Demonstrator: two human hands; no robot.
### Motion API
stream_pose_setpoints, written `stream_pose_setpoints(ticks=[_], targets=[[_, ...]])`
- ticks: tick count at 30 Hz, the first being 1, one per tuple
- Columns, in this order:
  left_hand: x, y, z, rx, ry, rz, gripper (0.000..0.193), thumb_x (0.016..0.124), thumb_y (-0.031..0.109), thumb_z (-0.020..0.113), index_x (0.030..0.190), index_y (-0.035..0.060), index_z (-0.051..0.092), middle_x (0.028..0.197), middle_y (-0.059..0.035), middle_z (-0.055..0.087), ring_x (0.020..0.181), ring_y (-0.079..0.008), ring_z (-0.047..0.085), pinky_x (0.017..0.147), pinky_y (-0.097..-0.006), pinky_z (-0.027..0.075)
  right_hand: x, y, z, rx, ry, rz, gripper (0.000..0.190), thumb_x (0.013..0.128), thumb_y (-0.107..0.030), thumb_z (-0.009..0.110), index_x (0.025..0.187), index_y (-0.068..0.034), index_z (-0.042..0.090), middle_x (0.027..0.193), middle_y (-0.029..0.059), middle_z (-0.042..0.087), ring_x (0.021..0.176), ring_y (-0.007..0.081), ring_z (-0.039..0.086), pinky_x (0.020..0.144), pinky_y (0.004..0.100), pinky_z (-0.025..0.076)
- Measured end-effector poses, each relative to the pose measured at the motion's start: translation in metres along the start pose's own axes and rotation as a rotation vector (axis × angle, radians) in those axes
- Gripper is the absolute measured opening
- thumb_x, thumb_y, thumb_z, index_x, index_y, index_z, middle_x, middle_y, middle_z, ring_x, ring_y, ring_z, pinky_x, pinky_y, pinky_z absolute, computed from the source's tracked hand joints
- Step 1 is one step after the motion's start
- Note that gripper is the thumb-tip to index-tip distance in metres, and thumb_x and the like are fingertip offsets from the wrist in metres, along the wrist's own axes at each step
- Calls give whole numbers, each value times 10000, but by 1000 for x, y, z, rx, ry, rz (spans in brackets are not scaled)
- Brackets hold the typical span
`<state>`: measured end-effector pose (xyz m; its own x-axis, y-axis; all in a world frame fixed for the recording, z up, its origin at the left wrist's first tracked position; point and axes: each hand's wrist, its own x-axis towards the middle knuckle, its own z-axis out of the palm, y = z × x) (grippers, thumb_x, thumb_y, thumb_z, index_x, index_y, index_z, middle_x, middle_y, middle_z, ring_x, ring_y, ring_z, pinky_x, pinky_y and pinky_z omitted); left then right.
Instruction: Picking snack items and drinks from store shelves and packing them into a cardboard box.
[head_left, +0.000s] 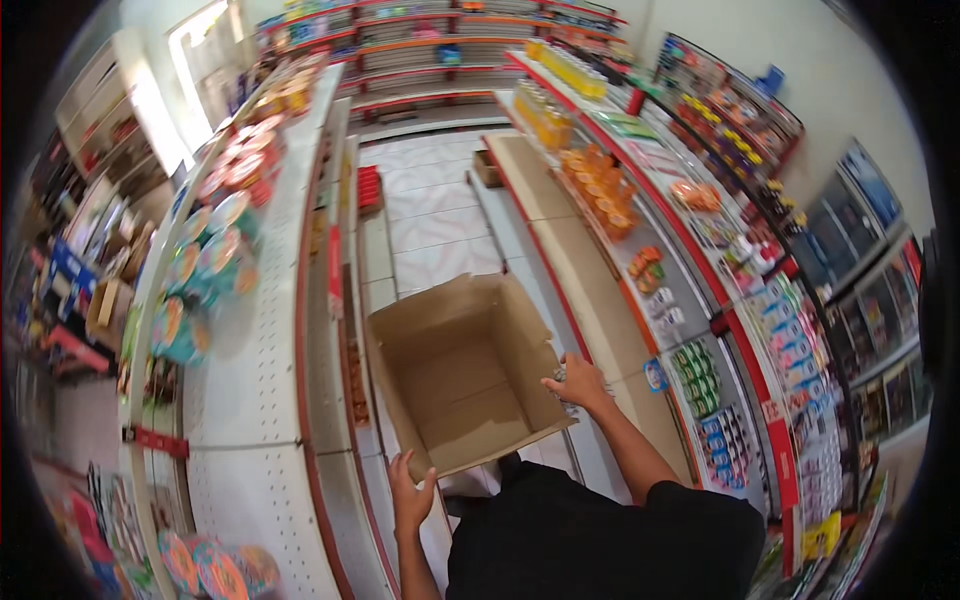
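Note:
An empty cardboard box (465, 375) with its top open is in front of my body, over the aisle between two shelf rows. My right hand (585, 384) grips the box's right wall, thumb over the edge and the other fingers hidden on the outer side. My left hand (411, 491) cups the near left corner of the box, thumb and fingers spread around it. No goods show inside the box.
On the left, a white perforated shelf (247, 397) carries teal plastic-wrapped tubs (225, 259). To the right, shelves hold orange bottles (600, 187), yellow bottles (566, 71) and green-labelled cans (697, 379). A red box (368, 187) sits low on the left shelf. Tiled floor (435, 217) runs ahead to a back shelf (420, 60).

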<state>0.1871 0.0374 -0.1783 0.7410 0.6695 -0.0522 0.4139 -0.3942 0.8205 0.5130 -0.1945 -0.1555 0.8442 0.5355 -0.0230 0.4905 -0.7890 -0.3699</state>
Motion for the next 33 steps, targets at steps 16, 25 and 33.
stream_pose_setpoints(ticks=[16, 25, 33], targets=[[47, -41, 36, 290, 66, 5, 439, 820, 89, 647, 1241, -3, 566, 1221, -224, 590, 1150, -391, 538, 994, -421, 415, 8, 55, 31, 215, -269, 134, 323, 708, -308, 621, 897, -57, 695, 926, 195, 689, 882, 379, 663, 734, 482, 539], [124, -36, 35, 378, -81, -42, 513, 876, 185, 636, 1338, 10, 496, 1317, -226, 535, 1206, -366, 515, 1001, -438, 409, -28, 55, 17, 315, -126, 167, 294, 701, -244, 626, 842, 6, 689, 857, 230, 682, 818, 398, 670, 704, 477, 544], [159, 5, 53, 450, -117, -72, 532, 881, 129, 637, 1379, 40, 472, 1350, -217, 515, 1208, -388, 514, 1000, -460, 427, -72, 58, 25, 427, -145, 394, 422, 804, -457, 650, 956, -64, 679, 956, 167, 688, 933, 360, 649, 786, 477, 511]])
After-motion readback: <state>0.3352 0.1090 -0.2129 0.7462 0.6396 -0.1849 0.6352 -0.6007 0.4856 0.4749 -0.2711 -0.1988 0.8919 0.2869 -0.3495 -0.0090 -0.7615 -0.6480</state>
